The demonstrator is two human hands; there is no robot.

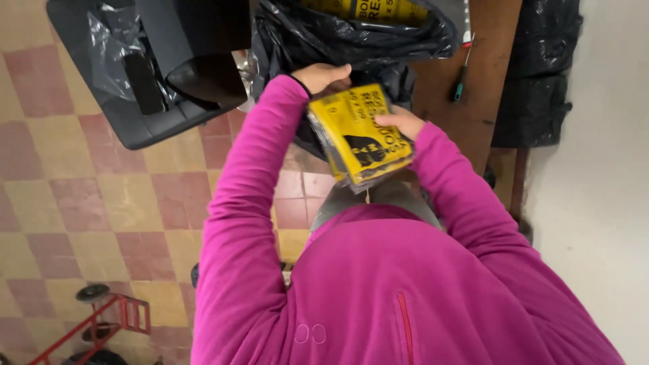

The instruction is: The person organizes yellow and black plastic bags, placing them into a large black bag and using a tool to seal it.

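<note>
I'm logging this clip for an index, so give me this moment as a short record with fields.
view: head camera, looking down
left hand: grips the top edge of the stack of yellow packets
right hand: fingers on the stack's right side
packets: flat, yellow with black print, in clear wrap, tilted
behind: black plastic bag open, more yellow packets inside
table: brown wood, screwdriver on it
floor: red and yellow tiles
clothing: magenta fleece sleeves

— Which packages are seen?
— A flat yellow packet (358,135), printed in black and wrapped in clear film, is held tilted at the centre.
— Any others?
— More yellow packets (368,8) are seen inside a black bag (324,40) above it.
</note>
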